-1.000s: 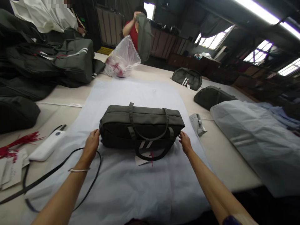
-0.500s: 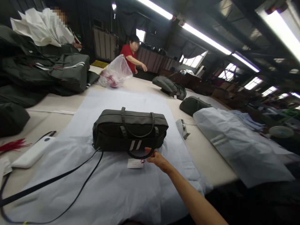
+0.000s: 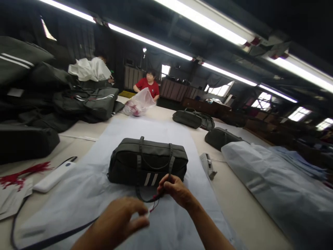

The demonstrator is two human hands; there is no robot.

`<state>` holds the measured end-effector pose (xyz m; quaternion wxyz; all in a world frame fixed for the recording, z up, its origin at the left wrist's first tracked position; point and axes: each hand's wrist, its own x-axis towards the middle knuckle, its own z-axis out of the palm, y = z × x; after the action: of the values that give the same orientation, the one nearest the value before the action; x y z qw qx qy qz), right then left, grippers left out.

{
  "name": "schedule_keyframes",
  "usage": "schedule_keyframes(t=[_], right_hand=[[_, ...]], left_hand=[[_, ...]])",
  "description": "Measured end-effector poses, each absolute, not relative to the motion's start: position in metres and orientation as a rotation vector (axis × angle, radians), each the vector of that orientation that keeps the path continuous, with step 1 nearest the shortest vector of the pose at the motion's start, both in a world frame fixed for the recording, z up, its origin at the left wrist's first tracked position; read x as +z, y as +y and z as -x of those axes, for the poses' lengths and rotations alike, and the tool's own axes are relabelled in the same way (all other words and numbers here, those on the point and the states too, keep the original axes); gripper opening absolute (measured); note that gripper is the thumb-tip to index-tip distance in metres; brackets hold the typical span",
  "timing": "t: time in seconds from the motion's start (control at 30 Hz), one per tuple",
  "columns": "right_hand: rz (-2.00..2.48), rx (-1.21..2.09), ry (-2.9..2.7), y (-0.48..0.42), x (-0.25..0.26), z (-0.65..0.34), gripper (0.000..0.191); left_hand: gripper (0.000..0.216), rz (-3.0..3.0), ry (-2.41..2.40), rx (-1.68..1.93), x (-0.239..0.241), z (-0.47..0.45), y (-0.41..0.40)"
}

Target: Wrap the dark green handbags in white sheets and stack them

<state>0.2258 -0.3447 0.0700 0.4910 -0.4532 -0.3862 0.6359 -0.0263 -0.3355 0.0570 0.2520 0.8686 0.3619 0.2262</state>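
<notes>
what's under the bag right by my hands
A pale sheet shows around the bag, spread over the table. Whatever lies directly beneath the bag is covered, so it cannot be seen.

Dark bag (image 3: 148, 159), right hand (image 3: 174, 190) on handle (image 3: 147, 200)

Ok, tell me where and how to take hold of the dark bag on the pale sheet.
Best, I'd judge, by the front handle, from the near side: its loop droops down the front of the bag and juts toward the wearer, so it should be easy to catch. The right hand holds it toward its right end; the loop's left part is uncovered.
</notes>
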Motion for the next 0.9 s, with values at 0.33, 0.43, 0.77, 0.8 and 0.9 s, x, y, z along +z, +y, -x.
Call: schedule_keyframes(t=[0.33, 0.43, 0.77, 0.8, 0.9], right_hand=[[0.933, 1.428, -0.735, -0.319, 0.115, -0.198, 0.039], [0.895, 1.404, -0.756, -0.313, 0.138, -0.198, 0.041], [1.056, 1.067, -1.024, -0.259, 0.19, -0.242, 0.045], [1.068, 1.027, -1.045, -0.253, 0.192, -0.246, 0.046], [1.151, 0.918, -1.103, -0.233, 0.194, -0.258, 0.048]], left_hand=[[0.089, -1.319, 0.717, 0.832, 0.034, -0.064, -0.297], [0.088, -1.273, 0.575, 0.882, 0.04, -0.06, -0.29], [0.036, -1.748, 1.277, 1.021, 0.051, 0.016, -0.169], [0.034, -1.783, 1.382, 0.969, 0.055, 0.019, -0.155], [0.033, -1.897, 1.567, 0.914, 0.074, 0.021, -0.133]])
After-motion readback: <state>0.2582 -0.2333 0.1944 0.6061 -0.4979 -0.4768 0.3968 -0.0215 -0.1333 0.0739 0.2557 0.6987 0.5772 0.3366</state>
